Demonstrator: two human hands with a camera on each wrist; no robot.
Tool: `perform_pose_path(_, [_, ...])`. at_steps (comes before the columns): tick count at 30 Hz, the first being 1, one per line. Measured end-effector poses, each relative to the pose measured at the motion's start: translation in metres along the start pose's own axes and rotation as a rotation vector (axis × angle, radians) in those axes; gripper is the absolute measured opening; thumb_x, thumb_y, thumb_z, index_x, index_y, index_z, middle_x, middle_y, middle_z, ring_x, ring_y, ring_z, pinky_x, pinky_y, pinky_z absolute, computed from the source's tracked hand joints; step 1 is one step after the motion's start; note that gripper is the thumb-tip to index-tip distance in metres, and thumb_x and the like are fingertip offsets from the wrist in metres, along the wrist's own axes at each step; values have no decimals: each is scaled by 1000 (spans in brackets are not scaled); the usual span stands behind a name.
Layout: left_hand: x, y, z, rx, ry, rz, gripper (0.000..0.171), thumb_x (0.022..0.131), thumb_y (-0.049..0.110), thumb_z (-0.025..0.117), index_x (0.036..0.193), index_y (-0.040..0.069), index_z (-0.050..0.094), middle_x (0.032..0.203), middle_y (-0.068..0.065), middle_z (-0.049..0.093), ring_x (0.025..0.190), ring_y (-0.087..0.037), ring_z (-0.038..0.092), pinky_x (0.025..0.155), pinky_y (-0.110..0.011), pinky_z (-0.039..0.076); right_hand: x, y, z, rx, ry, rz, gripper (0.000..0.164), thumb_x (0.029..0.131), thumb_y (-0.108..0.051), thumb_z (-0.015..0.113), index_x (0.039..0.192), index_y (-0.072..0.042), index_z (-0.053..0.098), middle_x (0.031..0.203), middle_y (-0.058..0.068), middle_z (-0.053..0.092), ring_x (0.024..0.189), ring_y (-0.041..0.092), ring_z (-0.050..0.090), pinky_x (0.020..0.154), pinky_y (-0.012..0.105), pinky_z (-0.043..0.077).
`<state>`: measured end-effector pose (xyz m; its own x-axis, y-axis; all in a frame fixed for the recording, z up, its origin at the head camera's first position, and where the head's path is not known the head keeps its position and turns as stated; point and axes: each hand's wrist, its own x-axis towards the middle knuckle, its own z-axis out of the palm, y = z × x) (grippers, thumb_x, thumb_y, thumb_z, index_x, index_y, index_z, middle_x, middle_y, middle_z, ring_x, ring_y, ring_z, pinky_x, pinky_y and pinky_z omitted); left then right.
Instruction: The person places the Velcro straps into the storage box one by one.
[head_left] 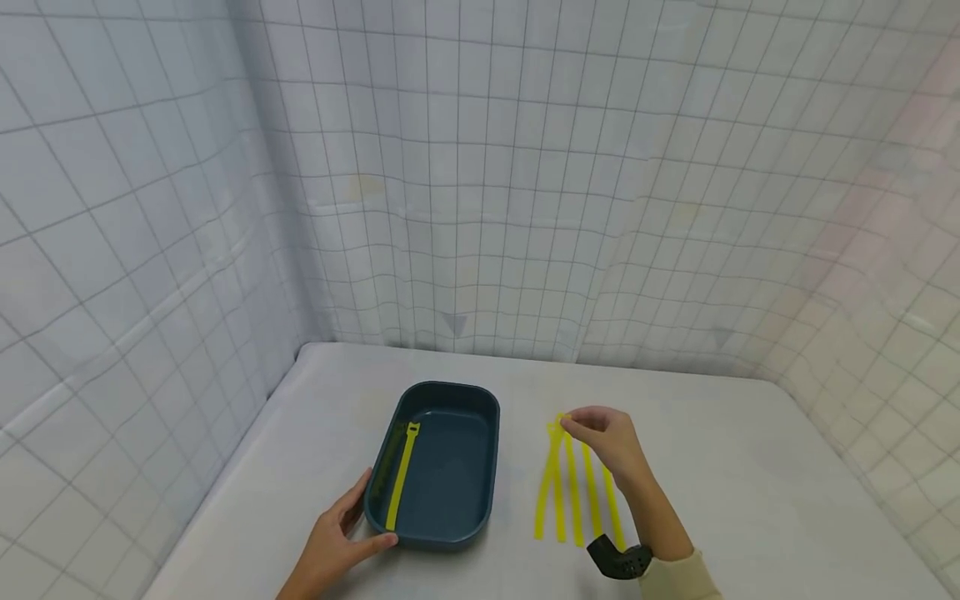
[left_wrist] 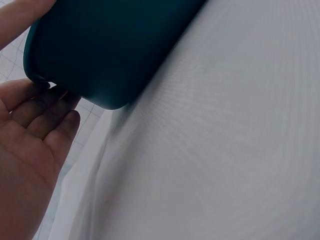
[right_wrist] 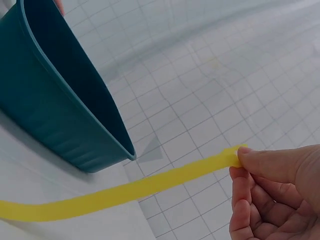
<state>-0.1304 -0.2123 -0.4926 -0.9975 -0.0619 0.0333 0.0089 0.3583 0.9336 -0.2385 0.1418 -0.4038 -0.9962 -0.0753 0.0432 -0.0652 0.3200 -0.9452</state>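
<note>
A dark teal tray [head_left: 450, 475] rests on the white table, a single yellow cable tie [head_left: 402, 479] with a slotted head lying along its left side. My left hand [head_left: 341, 533] grips the tray's near left corner, thumb at the front and fingers against the side wall. To the right of the tray, my right hand [head_left: 611, 437] pinches the far end of another yellow cable tie [right_wrist: 135, 189] between thumb and fingertips. That tie slopes from the pinch down to the table. Several more yellow ties [head_left: 592, 500] lie side by side beneath and beside the right hand.
White table cloth [head_left: 750, 467] surrounds the tray and ties. White curtains [head_left: 480, 208] with a dark grid hang behind the table and on both sides. A black wrist device [head_left: 618, 560] sits on my right wrist, below a cream sleeve [head_left: 678, 577].
</note>
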Motion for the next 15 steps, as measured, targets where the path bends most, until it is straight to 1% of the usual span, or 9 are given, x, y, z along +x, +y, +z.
perform_pose_path(4, [0,1,1,12,-2,-12,91,72,27,80,143,1,30,144,-16,30,129,-28,31,100,-40,37,-3,-1,-1,-14,19,-12,25,80,-22,73,93,0,69,87,5,66,85,20,58,81,35,49])
perform_pose_path(12, [0,3,0,17,1,-10,90,72,27,79,142,0,30,144,-17,30,129,-29,31,99,-40,38,-5,-3,-4,-25,37,-6,27,80,-24,73,93,-1,69,89,5,65,87,20,58,83,36,48])
perform_pose_path(15, [0,3,-1,15,1,-7,90,72,26,79,142,0,29,144,-17,30,129,-29,31,99,-40,38,-7,-5,-4,-17,46,-19,26,80,-23,73,93,-1,69,89,6,66,86,20,58,83,37,48])
